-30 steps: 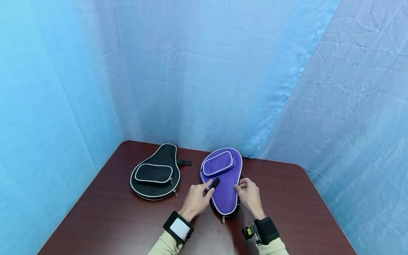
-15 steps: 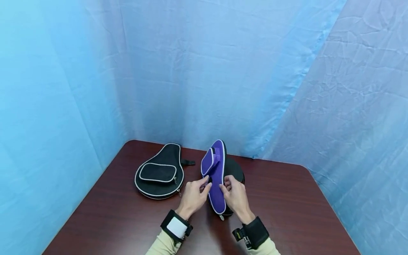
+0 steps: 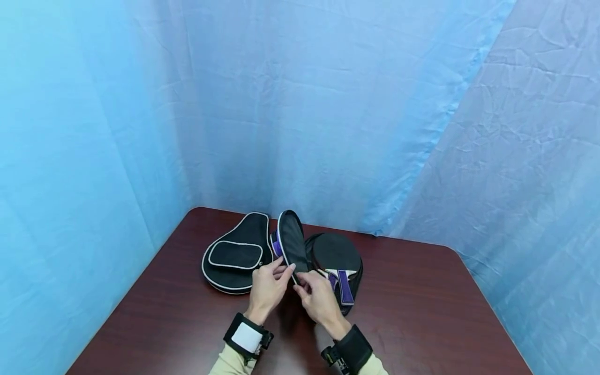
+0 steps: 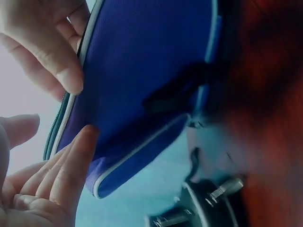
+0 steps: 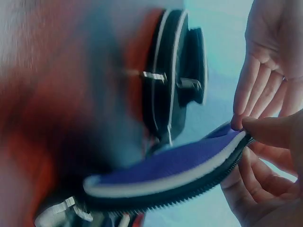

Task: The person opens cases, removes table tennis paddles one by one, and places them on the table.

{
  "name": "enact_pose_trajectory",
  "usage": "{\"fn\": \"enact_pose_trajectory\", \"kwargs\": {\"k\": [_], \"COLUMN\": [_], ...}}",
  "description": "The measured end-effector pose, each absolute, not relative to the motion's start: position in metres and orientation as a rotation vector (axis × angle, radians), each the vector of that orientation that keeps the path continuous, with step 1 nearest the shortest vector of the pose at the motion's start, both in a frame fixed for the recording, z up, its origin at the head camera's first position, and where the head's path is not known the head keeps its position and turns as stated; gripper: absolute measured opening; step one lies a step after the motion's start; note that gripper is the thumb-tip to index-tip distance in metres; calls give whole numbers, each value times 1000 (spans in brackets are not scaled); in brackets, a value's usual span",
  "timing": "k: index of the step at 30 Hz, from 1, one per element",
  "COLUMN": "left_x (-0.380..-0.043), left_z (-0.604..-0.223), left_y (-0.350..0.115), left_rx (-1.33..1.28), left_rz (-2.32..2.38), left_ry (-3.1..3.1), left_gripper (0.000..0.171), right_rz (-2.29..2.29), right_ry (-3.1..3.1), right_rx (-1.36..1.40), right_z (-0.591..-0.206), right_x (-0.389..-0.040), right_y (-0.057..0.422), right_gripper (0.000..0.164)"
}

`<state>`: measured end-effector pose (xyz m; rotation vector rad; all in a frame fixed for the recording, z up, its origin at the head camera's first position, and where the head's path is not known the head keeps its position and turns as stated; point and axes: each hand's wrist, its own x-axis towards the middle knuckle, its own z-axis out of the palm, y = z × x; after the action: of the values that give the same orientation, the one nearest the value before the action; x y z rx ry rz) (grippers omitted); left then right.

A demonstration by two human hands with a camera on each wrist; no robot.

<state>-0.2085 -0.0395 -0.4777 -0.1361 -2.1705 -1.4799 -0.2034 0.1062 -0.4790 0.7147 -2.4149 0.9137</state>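
Observation:
A purple table tennis bat case stands unzipped, its lid (image 3: 291, 239) raised and tipped leftward, black lining facing right. My right hand (image 3: 322, 301) pinches the lid's white-piped edge between thumb and fingers, plain in the right wrist view. Against the lid's purple outer face (image 4: 137, 52), the nearly straight fingers of my left hand (image 4: 54, 182) touch near the piping, thumb apart. In the case's lower half lie two table tennis bats (image 3: 336, 252) with purple handles (image 3: 345, 289), partly overlapping. My right hand hides part of the case's near end.
Close on the left lies a black bat case (image 3: 236, 252) with white piping and a zipped front pocket; the raised lid is beside its right edge. Both sit on a dark red-brown table (image 3: 422, 312). Blue cloth (image 3: 328, 104) hangs behind the table and at its sides.
The purple lid has swung up and over to the left, uncovering the bats inside. Both hands have moved left along with it, the right hand farther.

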Motion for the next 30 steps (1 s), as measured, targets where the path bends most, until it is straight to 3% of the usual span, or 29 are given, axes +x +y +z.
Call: {"fn": "enact_pose_trajectory", "kwargs": {"k": [8, 14, 22, 30], "left_x": [-208, -207, -208, -207], "left_z": [-499, -496, -493, -491], "left_y": [-60, -63, -64, -63], "left_rx": [178, 196, 220, 232], "left_rz": [-1521, -1557, -1610, -1642], "left_ry": [-2246, -2242, -2222, -2215], "left_gripper": [36, 35, 39, 41], "right_rz": [892, 1008, 1054, 894], "right_ry": [-2570, -2602, -2544, -2605], "right_rx": [832, 773, 547, 111], "right_z": [-502, -498, -491, -492], "right_x": [-197, -200, -209, -225], "right_y": [85, 94, 125, 161], "right_gripper": [32, 22, 14, 14]}}
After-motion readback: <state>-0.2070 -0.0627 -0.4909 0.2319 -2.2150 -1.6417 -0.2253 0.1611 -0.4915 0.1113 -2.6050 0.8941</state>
